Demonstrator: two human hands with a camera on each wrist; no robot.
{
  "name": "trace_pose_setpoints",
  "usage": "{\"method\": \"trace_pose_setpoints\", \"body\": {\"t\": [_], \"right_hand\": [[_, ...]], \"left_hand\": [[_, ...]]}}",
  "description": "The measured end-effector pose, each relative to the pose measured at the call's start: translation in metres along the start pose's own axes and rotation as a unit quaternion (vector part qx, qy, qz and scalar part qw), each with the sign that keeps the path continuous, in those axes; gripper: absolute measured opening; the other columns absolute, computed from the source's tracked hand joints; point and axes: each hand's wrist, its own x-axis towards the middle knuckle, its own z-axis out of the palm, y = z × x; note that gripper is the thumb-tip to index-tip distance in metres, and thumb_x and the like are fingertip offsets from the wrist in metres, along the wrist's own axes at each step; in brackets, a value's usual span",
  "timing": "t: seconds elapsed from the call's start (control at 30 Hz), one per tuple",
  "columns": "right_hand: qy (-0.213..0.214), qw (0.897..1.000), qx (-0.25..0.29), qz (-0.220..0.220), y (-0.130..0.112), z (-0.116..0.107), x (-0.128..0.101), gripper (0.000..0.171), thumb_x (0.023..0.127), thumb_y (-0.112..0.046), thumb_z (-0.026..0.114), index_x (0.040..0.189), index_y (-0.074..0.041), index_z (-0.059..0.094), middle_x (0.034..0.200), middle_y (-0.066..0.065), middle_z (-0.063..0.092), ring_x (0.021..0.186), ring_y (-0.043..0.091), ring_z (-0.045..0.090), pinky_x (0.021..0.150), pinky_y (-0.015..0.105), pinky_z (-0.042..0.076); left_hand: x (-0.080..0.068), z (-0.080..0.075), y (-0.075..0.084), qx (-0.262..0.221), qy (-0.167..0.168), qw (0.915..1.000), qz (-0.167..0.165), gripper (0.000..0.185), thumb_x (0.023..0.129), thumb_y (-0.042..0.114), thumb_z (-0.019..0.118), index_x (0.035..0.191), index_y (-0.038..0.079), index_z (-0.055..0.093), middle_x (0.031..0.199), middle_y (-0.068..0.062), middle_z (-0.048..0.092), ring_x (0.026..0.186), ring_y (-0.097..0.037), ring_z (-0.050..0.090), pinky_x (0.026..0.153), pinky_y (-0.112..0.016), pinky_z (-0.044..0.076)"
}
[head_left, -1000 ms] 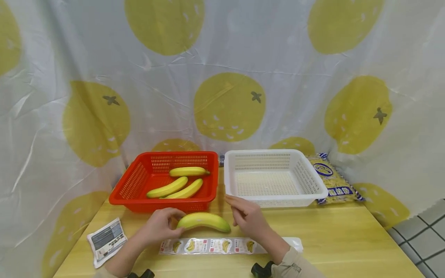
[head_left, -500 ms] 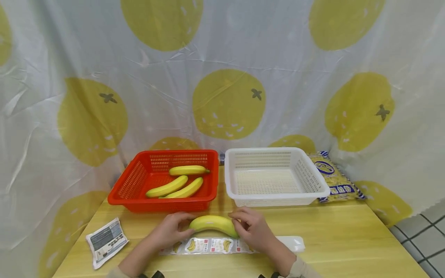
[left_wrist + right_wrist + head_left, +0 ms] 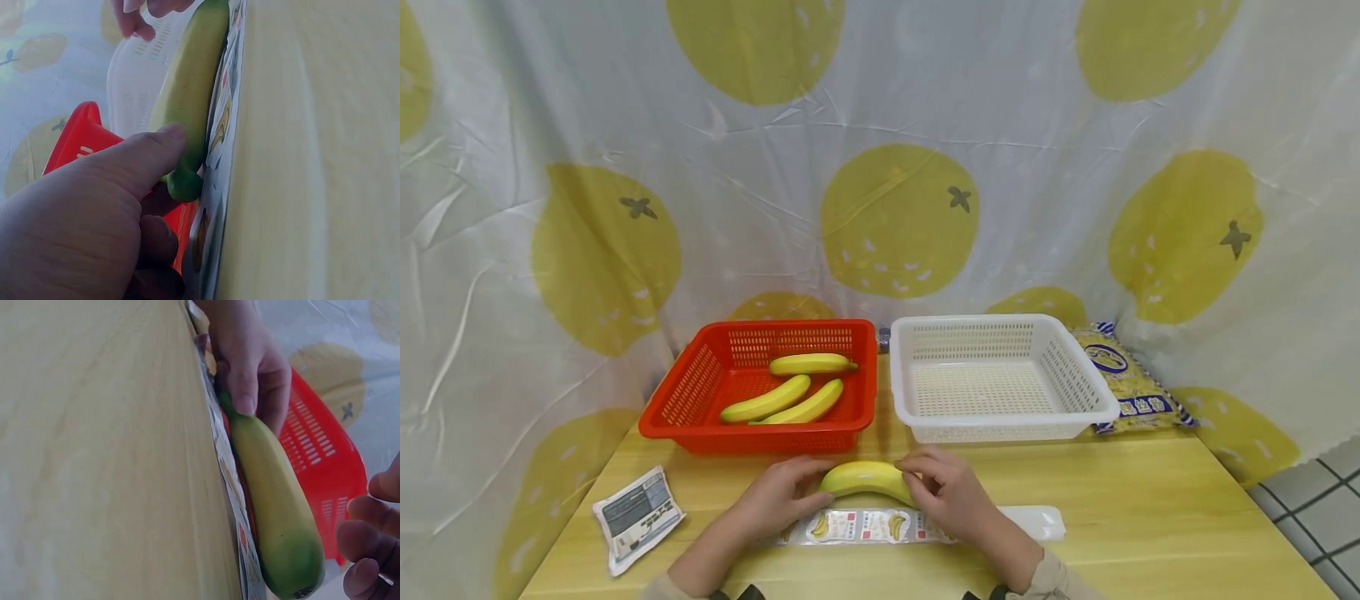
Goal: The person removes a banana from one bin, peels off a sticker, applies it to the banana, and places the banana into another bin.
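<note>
Head view: a banana point(image 3: 867, 480) is held near the front edge of the bench point(image 3: 1150, 517), at the middle of its width, just in front of the red basket point(image 3: 685, 400). The banana lies lengthwise from left to right over a strip of banana stickers point(image 3: 865, 527), which is laid flat on the bench. The left hand point(image 3: 782, 496) is closed on the banana's left end; in the left wrist view the thumb point(image 3: 147, 159) is seen pressed against the green tip, with the other fingers curled beneath. The right hand point(image 3: 951, 492) is set on the banana's right end, with its fingers curled over that end. In the right wrist view the fingertips point(image 3: 365, 537) of this hand appear just beside the blunt end, and whether every finger touches the fruit cannot be told there.

Three further bananas point(image 3: 790, 390) are contained in the red basket, which stands at the back left of the bench. A white basket point(image 3: 1075, 392) stands just beside it, to the right. A yellow and blue packet point(image 3: 1131, 385) lies at the back right corner, partly behind the white basket. A small printed pouch point(image 3: 636, 517) lies near the front left corner, well apart from both hands. A white cloth printed with yellow fruit point(image 3: 895, 221) hangs behind the bench.
</note>
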Motion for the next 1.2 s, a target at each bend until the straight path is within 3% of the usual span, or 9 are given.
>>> {"method": "trace_pose_setpoints", "body": {"t": [0.17, 0.3, 0.4, 0.5, 0.6, 0.73, 0.9, 1.2], "right_hand": [[-0.004, 1.0, -0.001, 0.012, 0.0, -0.001, -0.001, 0.022, 0.084, 0.011, 0.07, 0.101, -0.002, 0.077, 0.097, 0.006, 0.073, 0.062, -0.003, 0.047, 0.055, 0.004, 0.039], [-0.006, 1.0, 0.001, 0.014, -0.001, -0.002, -0.001, 0.021, 0.085, 0.01, 0.07, 0.101, -0.002, 0.076, 0.096, 0.008, 0.073, 0.062, -0.004, 0.046, 0.054, 0.004, 0.039], [-0.004, 1.0, 0.001, 0.013, -0.001, -0.003, 0.0, 0.022, 0.085, 0.01, 0.07, 0.101, -0.002, 0.076, 0.095, 0.009, 0.073, 0.061, -0.004, 0.045, 0.054, 0.004, 0.038], [0.001, 1.0, 0.001, 0.011, 0.0, -0.004, 0.001, 0.024, 0.085, 0.011, 0.07, 0.102, -0.004, 0.076, 0.095, 0.009, 0.074, 0.061, -0.003, 0.045, 0.054, 0.004, 0.039], [0.004, 1.0, -0.001, 0.006, 0.0, -0.005, 0.002, 0.025, 0.085, 0.011, 0.07, 0.103, -0.006, 0.076, 0.096, 0.009, 0.074, 0.061, -0.002, 0.046, 0.055, 0.005, 0.039], [0.004, 1.0, 0.001, 0.004, 0.0, -0.004, 0.002, 0.024, 0.085, 0.011, 0.07, 0.102, -0.005, 0.077, 0.095, 0.009, 0.075, 0.06, -0.003, 0.046, 0.054, 0.004, 0.039], [-0.002, 1.0, 0.013, 0.01, -0.005, -0.001, 0.003, 0.022, 0.085, 0.01, 0.071, 0.102, -0.004, 0.077, 0.096, 0.007, 0.075, 0.062, -0.002, 0.048, 0.056, 0.004, 0.04], [-0.048, 0.996, 0.067, 0.018, -0.024, 0.015, 0.0, 0.02, 0.09, 0.005, 0.071, 0.106, -0.005, 0.076, 0.095, 0.007, 0.075, 0.062, -0.005, 0.045, 0.055, 0.004, 0.039]], "left_hand": [[-0.008, -0.01, -0.002, 0.017, -0.022, 0.999, -0.034, 0.055, 0.085, 0.058, 0.078, 0.131, 0.03, 0.067, 0.123, 0.018, 0.068, 0.114, -0.01, 0.064, 0.099, -0.041, 0.052], [-0.019, -0.025, -0.009, 0.044, -0.054, 0.9948, -0.074, 0.052, 0.068, 0.065, 0.087, 0.104, 0.033, 0.068, 0.096, 0.02, 0.065, 0.089, -0.002, 0.06, 0.08, -0.029, 0.052], [-0.023, -0.035, -0.013, 0.013, -0.087, 0.993, -0.079, 0.046, 0.066, 0.059, 0.091, 0.091, 0.03, 0.067, 0.081, 0.016, 0.062, 0.075, -0.002, 0.056, 0.069, -0.025, 0.049], [-0.022, -0.04, -0.016, -0.031, -0.113, 0.9908, -0.068, 0.039, 0.068, 0.051, 0.093, 0.086, 0.027, 0.069, 0.076, 0.013, 0.062, 0.069, -0.003, 0.056, 0.064, -0.024, 0.048], [-0.022, -0.04, -0.016, -0.046, -0.125, 0.9893, -0.059, 0.035, 0.069, 0.048, 0.094, 0.083, 0.028, 0.07, 0.073, 0.013, 0.063, 0.067, -0.003, 0.056, 0.062, -0.024, 0.048], [-0.023, -0.035, -0.014, -0.064, -0.138, 0.987, -0.052, 0.031, 0.07, 0.044, 0.094, 0.082, 0.028, 0.071, 0.072, 0.014, 0.062, 0.066, -0.002, 0.056, 0.06, -0.024, 0.049], [-0.024, -0.027, -0.006, -0.121, -0.162, 0.9785, -0.041, 0.022, 0.08, 0.038, 0.088, 0.083, 0.026, 0.071, 0.07, 0.011, 0.063, 0.061, -0.002, 0.056, 0.052, -0.025, 0.049], [-0.017, -0.013, 0.017, -0.118, -0.156, 0.9805, 0.016, 0.021, 0.083, 0.041, 0.085, 0.084, 0.029, 0.068, 0.072, 0.017, 0.062, 0.065, 0.003, 0.055, 0.058, -0.021, 0.049]]}}
